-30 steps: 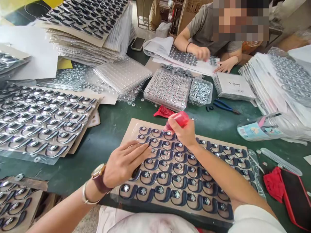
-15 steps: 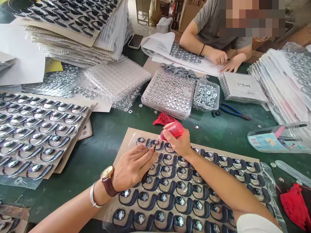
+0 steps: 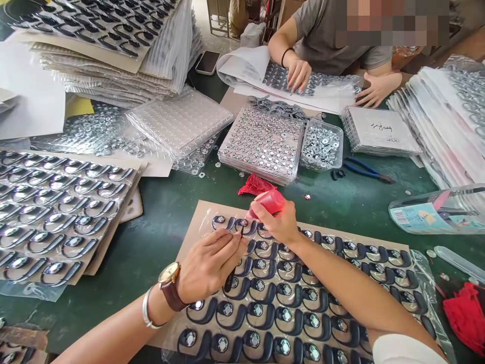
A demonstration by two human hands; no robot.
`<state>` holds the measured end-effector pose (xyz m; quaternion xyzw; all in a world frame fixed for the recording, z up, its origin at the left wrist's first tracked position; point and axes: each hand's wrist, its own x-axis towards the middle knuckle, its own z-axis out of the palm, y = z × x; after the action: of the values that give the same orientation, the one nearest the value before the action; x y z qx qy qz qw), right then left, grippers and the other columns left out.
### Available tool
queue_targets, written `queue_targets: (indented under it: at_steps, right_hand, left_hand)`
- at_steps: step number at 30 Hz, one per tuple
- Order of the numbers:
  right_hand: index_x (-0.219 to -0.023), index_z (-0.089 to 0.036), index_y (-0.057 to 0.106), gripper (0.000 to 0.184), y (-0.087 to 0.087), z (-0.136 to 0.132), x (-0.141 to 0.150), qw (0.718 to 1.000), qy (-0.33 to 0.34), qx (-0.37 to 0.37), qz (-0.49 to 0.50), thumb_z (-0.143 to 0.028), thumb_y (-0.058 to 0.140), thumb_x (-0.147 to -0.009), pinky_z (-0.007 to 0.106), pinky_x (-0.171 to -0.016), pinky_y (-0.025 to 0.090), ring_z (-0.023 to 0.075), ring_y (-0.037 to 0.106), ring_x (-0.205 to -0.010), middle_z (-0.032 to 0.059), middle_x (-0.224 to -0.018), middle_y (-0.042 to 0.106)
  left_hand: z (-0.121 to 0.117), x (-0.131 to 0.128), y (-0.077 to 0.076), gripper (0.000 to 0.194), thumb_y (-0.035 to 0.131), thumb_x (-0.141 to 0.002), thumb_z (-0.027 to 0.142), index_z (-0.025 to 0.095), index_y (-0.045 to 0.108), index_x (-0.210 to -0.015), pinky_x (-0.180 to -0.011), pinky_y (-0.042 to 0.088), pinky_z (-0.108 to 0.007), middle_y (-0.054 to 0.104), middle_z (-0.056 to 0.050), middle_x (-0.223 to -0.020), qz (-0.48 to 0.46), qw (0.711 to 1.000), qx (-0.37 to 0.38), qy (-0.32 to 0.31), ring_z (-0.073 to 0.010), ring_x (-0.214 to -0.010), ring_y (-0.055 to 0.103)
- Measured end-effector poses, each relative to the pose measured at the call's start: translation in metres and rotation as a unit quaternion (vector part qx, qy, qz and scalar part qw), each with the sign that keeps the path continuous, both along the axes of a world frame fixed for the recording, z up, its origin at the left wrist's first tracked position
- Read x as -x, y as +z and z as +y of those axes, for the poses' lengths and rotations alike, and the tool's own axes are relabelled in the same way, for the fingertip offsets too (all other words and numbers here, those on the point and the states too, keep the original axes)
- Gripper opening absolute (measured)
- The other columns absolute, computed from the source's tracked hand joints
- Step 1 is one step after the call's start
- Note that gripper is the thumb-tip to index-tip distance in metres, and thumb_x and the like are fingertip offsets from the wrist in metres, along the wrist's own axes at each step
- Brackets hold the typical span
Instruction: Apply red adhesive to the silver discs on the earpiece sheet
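R hand (image 3: 279,221) w/ red squeeze bottle (image 3: 270,202) now at 2nd hook (image 3: 242,223) from L, far row, vs 3rd 1 s ago. Co-worker's R hand (image 3: 299,73) now apart from co-worker's L hand (image 3: 378,88), prev. beside it.

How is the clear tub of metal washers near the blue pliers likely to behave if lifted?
The clear tub would probably feel heavy for its size, being well filled with metal-looking washers. Its thin, see-through walls may flex a little under a grip. Its top looks open and the washers lie loose, so tilting could spill some.
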<state>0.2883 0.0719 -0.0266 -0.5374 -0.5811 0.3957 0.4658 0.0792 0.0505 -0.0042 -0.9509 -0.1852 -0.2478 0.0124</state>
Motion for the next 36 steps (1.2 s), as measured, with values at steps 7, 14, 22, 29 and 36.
queue_targets:
  at_steps: [7, 14, 22, 29, 36]
  right_hand:
    - [-0.074, -0.02, 0.064, 0.029, 0.0, 0.0, 0.0, 0.999, -0.02, -0.002, 0.04, -0.045, 0.062, -0.089, 0.024, -0.065, 0.054, 0.0145, 0.067, -0.065, 0.0006, -0.067, 0.069]
    - [-0.074, -0.021, 0.065, 0.028, 0.0, 0.001, 0.001, 0.998, -0.041, 0.01, 0.04, -0.045, 0.062, -0.089, 0.023, -0.061, 0.052, 0.0134, 0.064, -0.059, -0.0009, -0.062, 0.067]
    - [-0.071, -0.021, 0.065, 0.032, 0.002, 0.002, 0.001, 1.0, -0.02, 0.01, 0.009, -0.047, 0.061, -0.089, 0.022, -0.062, 0.053, 0.0137, 0.066, -0.06, 0.0001, -0.065, 0.069]
    - [-0.061, -0.021, 0.062, 0.038, 0.006, 0.002, -0.003, 0.999, -0.053, 0.006, -0.009, -0.045, 0.059, -0.09, 0.02, -0.057, 0.05, 0.0119, 0.065, -0.052, -0.0019, -0.053, 0.066]
    - [-0.062, -0.02, 0.062, 0.038, 0.003, 0.0, -0.002, 0.998, -0.056, 0.009, 0.016, -0.046, 0.06, -0.089, 0.021, -0.053, 0.049, 0.0133, 0.066, -0.053, -0.001, -0.054, 0.067]
  left_hand:
    - [0.001, 0.001, 0.001, 0.027, 0.042, -0.094, 0.008, 0.007, 0.064, -0.111, -0.088, 0.055, -0.037, 0.072, -0.011, -0.101, 0.001, 1.0, 0.003, 0.002, -0.0203, -0.089, 0.068]
    - [0.001, 0.001, 0.002, 0.025, 0.046, -0.092, 0.007, 0.005, 0.064, -0.11, -0.089, 0.055, -0.039, 0.072, -0.013, -0.1, -0.006, 1.0, 0.012, 0.0, -0.0213, -0.091, 0.068]
    - [0.002, 0.002, 0.002, 0.026, 0.048, -0.09, 0.007, 0.005, 0.063, -0.111, -0.088, 0.054, -0.04, 0.072, -0.013, -0.102, -0.017, 0.999, 0.049, -0.007, -0.0222, -0.091, 0.068]
    - [0.013, 0.009, 0.001, 0.029, 0.055, -0.084, 0.006, 0.013, 0.064, -0.111, -0.088, 0.055, -0.039, 0.072, -0.008, -0.106, -0.069, 0.989, 0.131, 0.012, -0.0188, -0.089, 0.069]
    - [0.018, 0.007, 0.002, 0.029, 0.057, -0.083, 0.005, 0.019, 0.065, -0.107, -0.085, 0.055, -0.036, 0.074, -0.003, -0.1, -0.127, 0.973, 0.189, 0.024, -0.0167, -0.086, 0.07]
